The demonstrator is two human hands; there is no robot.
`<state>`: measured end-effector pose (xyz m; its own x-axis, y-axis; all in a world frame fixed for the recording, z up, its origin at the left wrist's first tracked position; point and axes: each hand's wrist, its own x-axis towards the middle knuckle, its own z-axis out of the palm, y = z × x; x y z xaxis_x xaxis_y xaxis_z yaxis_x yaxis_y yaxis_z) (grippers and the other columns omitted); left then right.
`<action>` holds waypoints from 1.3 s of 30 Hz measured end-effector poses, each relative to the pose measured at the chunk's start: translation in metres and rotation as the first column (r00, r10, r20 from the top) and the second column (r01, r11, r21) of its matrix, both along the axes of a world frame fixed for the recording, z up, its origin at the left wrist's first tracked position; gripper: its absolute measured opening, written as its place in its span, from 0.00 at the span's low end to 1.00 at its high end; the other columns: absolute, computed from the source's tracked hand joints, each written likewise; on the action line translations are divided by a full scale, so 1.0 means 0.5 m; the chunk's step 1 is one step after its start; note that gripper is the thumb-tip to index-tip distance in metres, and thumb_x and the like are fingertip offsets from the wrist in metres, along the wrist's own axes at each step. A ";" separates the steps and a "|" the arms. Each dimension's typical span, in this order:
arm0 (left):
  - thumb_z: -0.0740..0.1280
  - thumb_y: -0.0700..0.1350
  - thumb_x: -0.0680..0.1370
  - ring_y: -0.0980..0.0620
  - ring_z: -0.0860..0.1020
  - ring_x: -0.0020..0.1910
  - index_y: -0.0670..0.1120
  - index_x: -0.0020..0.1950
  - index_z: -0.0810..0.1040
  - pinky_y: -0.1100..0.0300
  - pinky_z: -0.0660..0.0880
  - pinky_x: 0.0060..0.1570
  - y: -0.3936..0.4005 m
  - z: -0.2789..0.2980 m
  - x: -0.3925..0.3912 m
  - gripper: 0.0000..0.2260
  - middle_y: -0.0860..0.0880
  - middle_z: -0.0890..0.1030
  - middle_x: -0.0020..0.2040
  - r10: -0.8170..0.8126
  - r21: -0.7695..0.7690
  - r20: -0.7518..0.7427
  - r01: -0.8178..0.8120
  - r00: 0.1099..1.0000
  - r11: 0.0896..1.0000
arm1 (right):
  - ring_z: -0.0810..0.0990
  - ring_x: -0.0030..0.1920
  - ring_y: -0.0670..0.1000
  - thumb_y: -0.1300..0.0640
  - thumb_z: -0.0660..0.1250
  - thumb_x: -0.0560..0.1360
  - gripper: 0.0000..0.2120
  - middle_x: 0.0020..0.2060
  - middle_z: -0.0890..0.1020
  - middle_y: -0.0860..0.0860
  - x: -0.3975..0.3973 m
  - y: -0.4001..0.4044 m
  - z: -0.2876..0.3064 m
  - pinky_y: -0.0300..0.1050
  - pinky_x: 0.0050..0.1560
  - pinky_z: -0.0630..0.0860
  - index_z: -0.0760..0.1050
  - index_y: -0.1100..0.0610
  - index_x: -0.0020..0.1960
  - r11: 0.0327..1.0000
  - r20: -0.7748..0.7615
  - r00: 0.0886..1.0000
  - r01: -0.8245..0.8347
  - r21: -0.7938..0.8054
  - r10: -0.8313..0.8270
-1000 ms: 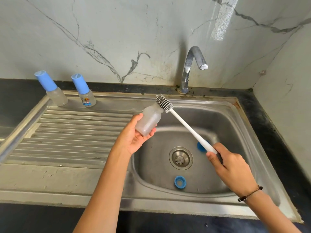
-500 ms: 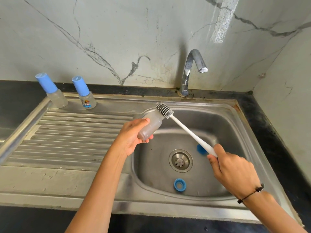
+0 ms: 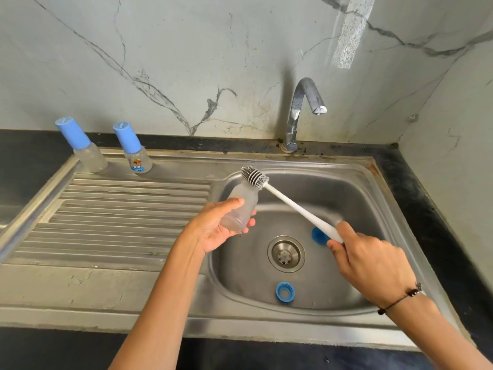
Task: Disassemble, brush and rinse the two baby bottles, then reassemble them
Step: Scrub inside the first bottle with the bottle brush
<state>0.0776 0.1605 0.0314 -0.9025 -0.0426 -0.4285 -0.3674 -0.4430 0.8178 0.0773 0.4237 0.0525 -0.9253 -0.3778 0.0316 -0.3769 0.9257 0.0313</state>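
Your left hand (image 3: 213, 228) grips the open bottle body (image 3: 241, 206) just left of the frame's middle, thumb across the front and fingertips curling round the far side. The bottle is frosted, capless and tilted, its mouth pointing up and to the right, above the left edge of the sink basin (image 3: 360, 198).

Your right hand (image 3: 373, 260), right of center, is clenched around the lower end of the white brush handle (image 3: 296, 206). The handle runs diagonally up and to the left, and the gray bristle head (image 3: 254, 176) sits at the bottle's mouth; whether the bristles are partly inside the neck is hard to tell. A dark beaded cord (image 3: 400, 300) circles your right wrist.

On the basin floor, 1 blue screw ring (image 3: 285, 291) lies flat below the drain (image 3: 286, 253), in the lower middle of the frame. A second blue piece (image 3: 318, 234) lies right of the drain, partly hidden behind the brush handle and your right hand.

In the upper left of the frame, 2 capped bottles stand on the back edge of the ribbed drainboard (image 3: 120, 209): a plain bottle (image 3: 82, 145) further left, and a printed bottle (image 3: 133, 149) near it to the right, both with tall blue caps. The chrome tap (image 3: 301, 110) rises behind the basin, its spout dry.
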 end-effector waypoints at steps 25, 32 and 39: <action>0.74 0.41 0.65 0.48 0.73 0.40 0.47 0.48 0.65 0.59 0.71 0.30 0.004 -0.004 -0.036 0.20 0.45 0.73 0.46 0.012 -0.638 0.065 0.032 0.998 0.769 | 0.69 0.15 0.56 0.52 0.72 0.68 0.14 0.21 0.68 0.49 -0.036 -0.014 0.011 0.31 0.24 0.47 0.69 0.58 0.39 0.988 -0.214 0.966 -0.135 0.074 0.148; 0.75 0.45 0.62 0.45 0.76 0.46 0.48 0.49 0.66 0.57 0.71 0.35 0.026 -0.006 -0.046 0.23 0.47 0.75 0.47 0.056 -0.778 0.054 0.006 0.997 0.629 | 0.68 0.14 0.56 0.54 0.75 0.64 0.15 0.20 0.71 0.49 -0.021 -0.014 0.020 0.28 0.27 0.46 0.70 0.59 0.38 0.995 -0.151 0.984 -0.095 0.016 0.096; 0.74 0.47 0.65 0.45 0.73 0.48 0.44 0.54 0.64 0.57 0.68 0.39 0.016 0.010 -0.050 0.25 0.45 0.75 0.51 0.054 -0.938 0.079 0.056 0.995 0.341 | 0.80 0.35 0.54 0.44 0.53 0.79 0.13 0.31 0.70 0.46 0.005 0.013 0.003 0.43 0.29 0.66 0.65 0.51 0.56 0.996 -0.077 0.997 0.017 0.091 -0.010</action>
<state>0.0527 0.1687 0.0365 -0.8674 -0.4655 -0.1756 -0.4542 0.5967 0.6616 0.0796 0.4303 0.0538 -0.9267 -0.3696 0.0685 -0.3573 0.9227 0.1445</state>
